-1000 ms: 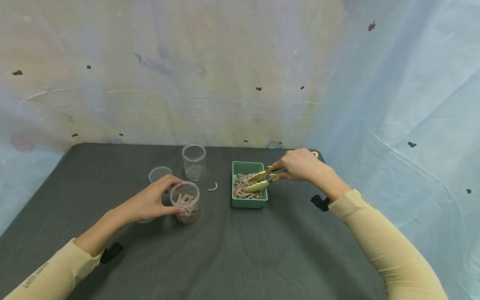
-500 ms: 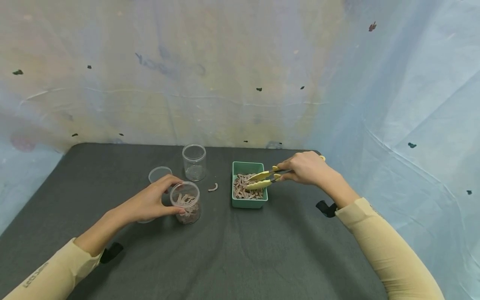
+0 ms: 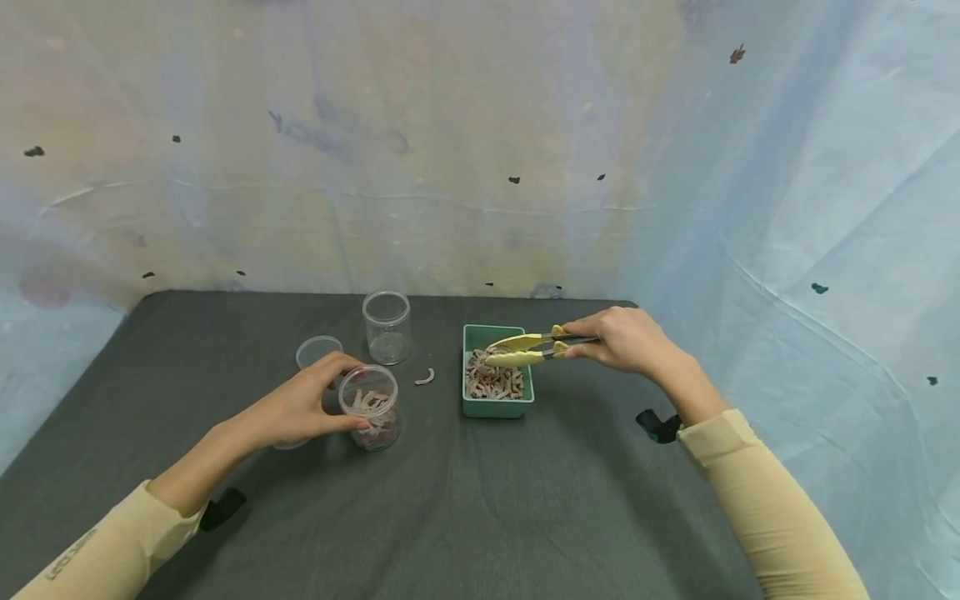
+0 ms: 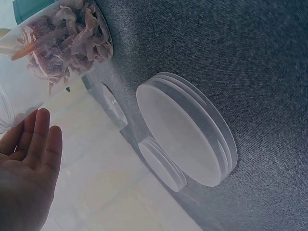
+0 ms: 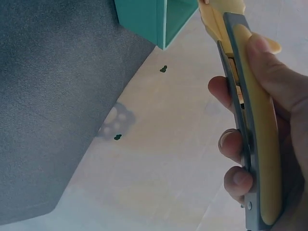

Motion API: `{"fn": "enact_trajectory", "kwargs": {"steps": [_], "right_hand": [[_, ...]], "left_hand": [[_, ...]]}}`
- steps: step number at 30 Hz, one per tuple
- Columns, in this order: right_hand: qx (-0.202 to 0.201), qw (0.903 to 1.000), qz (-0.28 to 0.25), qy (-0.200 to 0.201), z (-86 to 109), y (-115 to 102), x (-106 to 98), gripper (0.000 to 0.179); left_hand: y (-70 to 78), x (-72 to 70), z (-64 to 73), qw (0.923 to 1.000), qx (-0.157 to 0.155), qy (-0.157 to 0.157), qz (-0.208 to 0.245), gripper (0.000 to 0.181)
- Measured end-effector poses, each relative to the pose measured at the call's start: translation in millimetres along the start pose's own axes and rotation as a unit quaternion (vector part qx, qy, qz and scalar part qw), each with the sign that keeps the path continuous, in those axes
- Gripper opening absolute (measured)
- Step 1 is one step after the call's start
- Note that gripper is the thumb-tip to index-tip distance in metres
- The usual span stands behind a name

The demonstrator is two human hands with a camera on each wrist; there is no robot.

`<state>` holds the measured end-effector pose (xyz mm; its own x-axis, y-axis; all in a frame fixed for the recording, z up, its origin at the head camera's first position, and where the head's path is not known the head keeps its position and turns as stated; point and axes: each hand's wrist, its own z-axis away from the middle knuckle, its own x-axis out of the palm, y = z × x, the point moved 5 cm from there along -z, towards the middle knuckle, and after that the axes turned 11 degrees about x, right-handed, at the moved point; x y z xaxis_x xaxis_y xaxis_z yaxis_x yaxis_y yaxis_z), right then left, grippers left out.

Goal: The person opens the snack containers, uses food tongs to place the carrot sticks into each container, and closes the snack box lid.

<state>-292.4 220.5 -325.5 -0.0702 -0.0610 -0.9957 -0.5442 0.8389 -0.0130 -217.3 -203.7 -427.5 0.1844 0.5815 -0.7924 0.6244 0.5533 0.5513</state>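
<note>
On the left, my left hand (image 3: 303, 404) holds a clear jar (image 3: 381, 429) upright on the table, thumb in front and fingers behind. Brownish, curled strips fill its lower part; the left wrist view shows these strips (image 4: 72, 41) close up. My right hand (image 3: 622, 340) grips yellow-tipped tongs (image 3: 517, 359), its thumb along one yellow handle (image 5: 267, 134) in the right wrist view. The tongs' tips are over the green container (image 3: 497, 409), which holds a heap of the same strips (image 3: 493, 382). Whether a strip sits between the tips is hard to tell.
Behind the held jar stands another clear jar (image 3: 388, 337). A single strip (image 3: 425, 377) lies on the dark tabletop (image 3: 465, 500) between jar and container. Clear lids lie left of the jars, including a large lid (image 4: 187, 130) and a smaller lid (image 4: 162, 164). A pale curtain (image 3: 450, 125) hangs behind.
My right hand has drawn to the right, and the tongs' tips have risen from the strips with the gap between them narrower. The left hand and jar stay put.
</note>
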Motion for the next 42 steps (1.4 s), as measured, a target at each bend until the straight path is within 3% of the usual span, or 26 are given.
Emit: {"fn": "enact_trajectory", "kwargs": {"steps": [11, 20, 32, 36, 42], "right_hand": [[0.005, 0.9987, -0.036, 0.038, 1.6, -2, -4, 0.047], [-0.019, 0.9937, -0.070, 0.086, -5.0, -16, -17, 0.048], [-0.094, 0.9817, -0.117, 0.118, -19.5, -61, -28, 0.047], [-0.121, 0.9767, -0.134, 0.115, -25.4, -77, -30, 0.047], [-0.147, 0.9765, -0.121, 0.100, -35.4, -99, -23, 0.046]], "left_hand": [[-2.0, -1.8, -0.2, 1.0000, -0.001, -0.002, -0.001, 0.080], [-2.7, -3.6, -0.8, 1.0000, -0.003, -0.002, -0.003, 0.082], [-1.3, -3.9, -1.2, 1.0000, -0.006, -0.002, -0.003, 0.082], [-1.4, -3.9, -2.4, 0.9999, -0.008, -0.003, -0.008, 0.083], [-1.7, -3.2, -2.3, 0.9999, -0.005, -0.004, -0.010, 0.081]]}}
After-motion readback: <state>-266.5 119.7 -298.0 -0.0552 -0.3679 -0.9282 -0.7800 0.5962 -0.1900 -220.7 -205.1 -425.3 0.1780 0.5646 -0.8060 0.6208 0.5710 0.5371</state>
